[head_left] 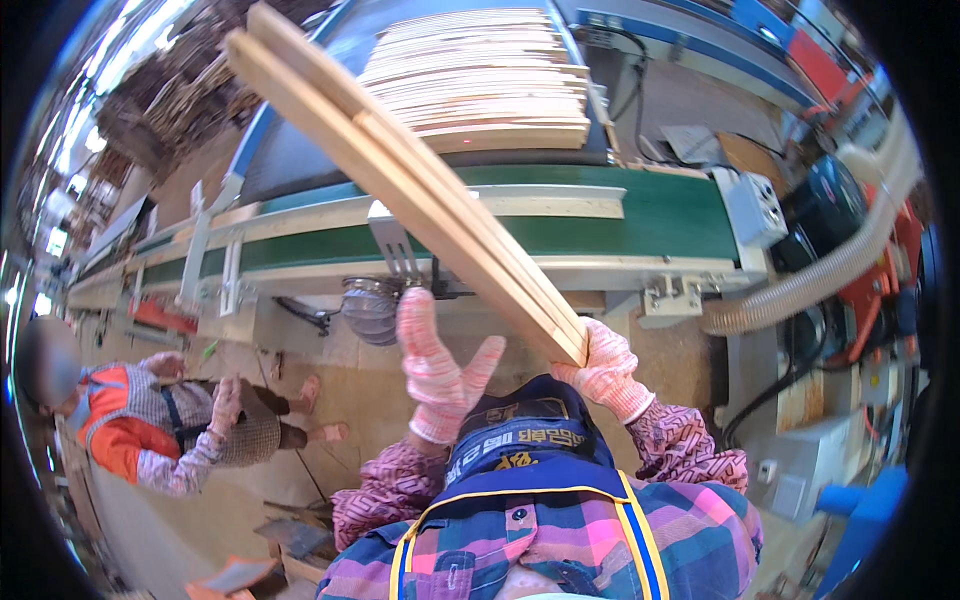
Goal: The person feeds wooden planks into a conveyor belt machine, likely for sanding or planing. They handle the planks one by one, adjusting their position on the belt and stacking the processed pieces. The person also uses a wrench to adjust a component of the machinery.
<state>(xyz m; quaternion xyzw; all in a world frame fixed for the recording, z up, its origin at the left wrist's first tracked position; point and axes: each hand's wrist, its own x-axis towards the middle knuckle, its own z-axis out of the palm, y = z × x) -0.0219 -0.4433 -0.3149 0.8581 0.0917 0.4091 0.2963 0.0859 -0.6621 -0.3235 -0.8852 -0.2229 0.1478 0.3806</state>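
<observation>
A woodworking shop lies below the camera: a long green conveyor belt (pixel 640 215) runs across the view, a stack of thin boards (pixel 480 80) sits on the machine bed behind it, and a ribbed dust hose (pixel 830 270) curves down at the right beside an orange machine. The right hand (pixel 605 370), in a pink knit glove, is closed around the near end of a bundle of long wooden slats (pixel 400 160), which slants up and away to the upper left, high over the belt. The left hand (pixel 440 375), gloved the same way, stands just beside the bundle with fingers spread and palm open, gripping nothing. As a judgement, the risk lies in that one-ended hold: most of the slats' length hangs far from the grip, so they could sag, fan apart or slide out, and the far tips could catch the board stack or the belt frame. Another person (pixel 150 420) in an orange vest crouches on the floor at the left, well apart yet within the sweep of a swinging bundle. Both forearms rise from the lower edge, sleeves checked pink.
</observation>
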